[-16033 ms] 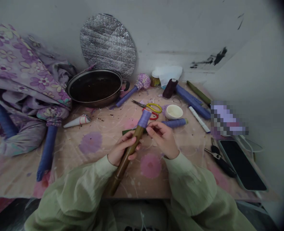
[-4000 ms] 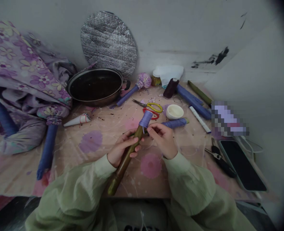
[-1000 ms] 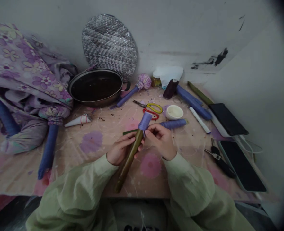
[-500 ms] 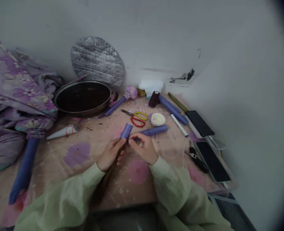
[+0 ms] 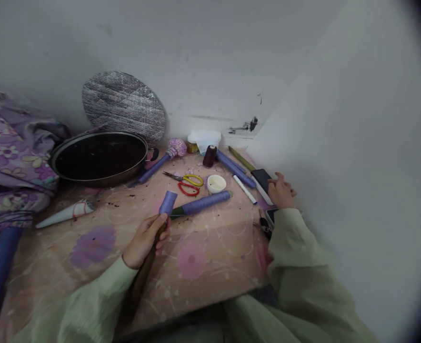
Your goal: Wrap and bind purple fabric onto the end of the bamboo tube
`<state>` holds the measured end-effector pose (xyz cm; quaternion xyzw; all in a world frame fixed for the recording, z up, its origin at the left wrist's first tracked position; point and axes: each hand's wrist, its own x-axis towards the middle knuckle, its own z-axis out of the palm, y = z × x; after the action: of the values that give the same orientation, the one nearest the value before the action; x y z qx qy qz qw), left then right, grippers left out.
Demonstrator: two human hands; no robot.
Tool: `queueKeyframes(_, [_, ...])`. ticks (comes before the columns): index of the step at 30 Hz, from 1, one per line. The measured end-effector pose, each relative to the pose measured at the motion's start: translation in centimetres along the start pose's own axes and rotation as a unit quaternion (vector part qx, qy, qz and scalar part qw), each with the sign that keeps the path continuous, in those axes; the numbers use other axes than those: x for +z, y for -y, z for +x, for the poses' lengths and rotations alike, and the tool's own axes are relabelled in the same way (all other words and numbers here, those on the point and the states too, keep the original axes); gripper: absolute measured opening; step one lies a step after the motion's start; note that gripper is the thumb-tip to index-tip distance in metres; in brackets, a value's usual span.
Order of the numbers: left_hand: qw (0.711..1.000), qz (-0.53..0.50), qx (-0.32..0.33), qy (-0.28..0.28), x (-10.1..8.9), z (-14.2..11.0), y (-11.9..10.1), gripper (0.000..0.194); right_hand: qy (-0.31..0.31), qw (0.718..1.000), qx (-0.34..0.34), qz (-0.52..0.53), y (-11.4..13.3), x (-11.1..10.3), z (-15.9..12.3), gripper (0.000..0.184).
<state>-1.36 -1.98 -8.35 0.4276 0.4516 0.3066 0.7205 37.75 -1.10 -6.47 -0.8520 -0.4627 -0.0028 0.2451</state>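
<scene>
My left hand (image 5: 146,238) is closed round a long brown stick (image 5: 141,281), whose upper end is covered by a purple wrapping (image 5: 168,202). The stick slants from the table's front edge up and to the right. My right hand (image 5: 282,193) reaches out to the right over a dark-screened phone (image 5: 262,178), fingers spread apart, holding nothing. Whether a fingertip touches the screen I cannot tell. Just beyond my left hand lies a purple-wrapped rod (image 5: 206,202) with a green end. A second phone (image 5: 271,216) is mostly hidden under my right sleeve.
Scissors (image 5: 187,183) with red and yellow handles lie near a small white bowl (image 5: 216,184). Behind are a dark thread spool (image 5: 209,156) and more purple rods (image 5: 235,170). A white pen (image 5: 245,189), keys (image 5: 265,227), a white paper cone (image 5: 65,213) and a large pan (image 5: 101,182) surround them.
My right hand has left the wrapped end of the stick and moved right to the phone. My left hand keeps its hold. The view has shifted to the right.
</scene>
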Motion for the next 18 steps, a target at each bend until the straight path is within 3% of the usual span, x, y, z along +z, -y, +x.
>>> queueKeyframes(6, [1.000, -0.011, 0.007, 0.000, -0.1, -0.2, 0.1, 0.041, 0.025, 0.999, 0.028, -0.025, -2.3, 1.8, 1.2, 0.047])
queueKeyframes(11, [1.000, -0.012, 0.010, -0.002, 0.1, -0.5, -0.1, 0.041, -0.019, 1.000, 0.014, 0.004, -2.3, 1.7, 1.3, 0.042])
queueKeyframes(15, [1.000, -0.014, 0.018, -0.003, 0.1, -0.6, -0.2, 0.040, -0.093, 0.993, -0.027, 0.065, 0.2, 0.2, 0.2, 0.041])
queueKeyframes(18, [1.000, -0.012, 0.027, -0.002, 0.2, -0.8, -0.2, 0.038, -0.110, 0.980, -0.085, 0.142, 4.4, -0.6, -2.7, 0.032])
